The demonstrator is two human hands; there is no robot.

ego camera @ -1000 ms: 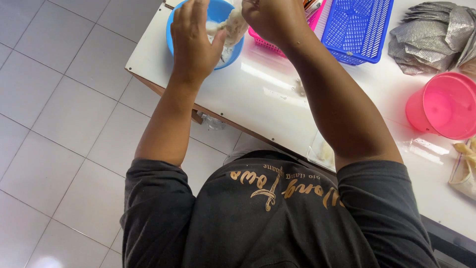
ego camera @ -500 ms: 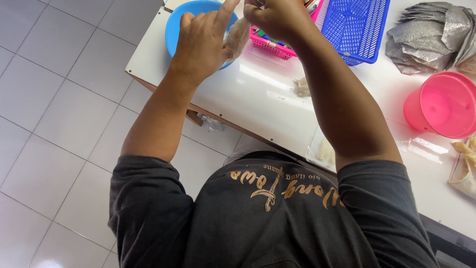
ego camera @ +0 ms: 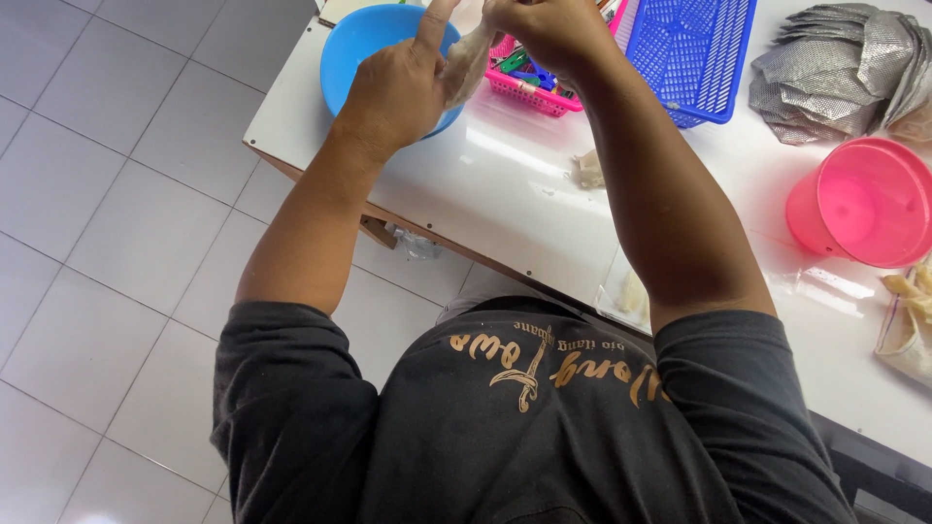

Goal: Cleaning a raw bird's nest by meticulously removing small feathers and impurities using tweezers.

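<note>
Pale, limp strip of soft food, dough- or fish-like, hangs stretched btwn both hands above the far left part of the white tabletop, just over the rim of the round blue plastic bowl.

Head view: left hand is mostly closed w/ index finger pointing up, thumb side pressing the strip's lower end; right hand is curled shut on the upper end, fingers bunched. Exact pinch points are hidden by the knuckles.

Doing it well, as a judgement: keep the pull gentle and even so the strip doesn't tear, hold it over the bowl so any bits drop inside, and keep elbows clear of the table edge.

Packages etc by place:
- small pink plastic basket w/ coloured clips, just right of the bowl, far side.
- blue plastic mesh basket, rectangular, right of the pink one.
- stack of silver foil pouches, crumpled, far right.
- round pink plastic tub, right, nearer.
- clear plastic bag w/ pale yellowish pieces at right edge.
- small clear packet w/ pale contents at near table edge, by the right arm.
- small pale scrap lying on the table mid-way.

No readable labels or signs on any of these.
</note>
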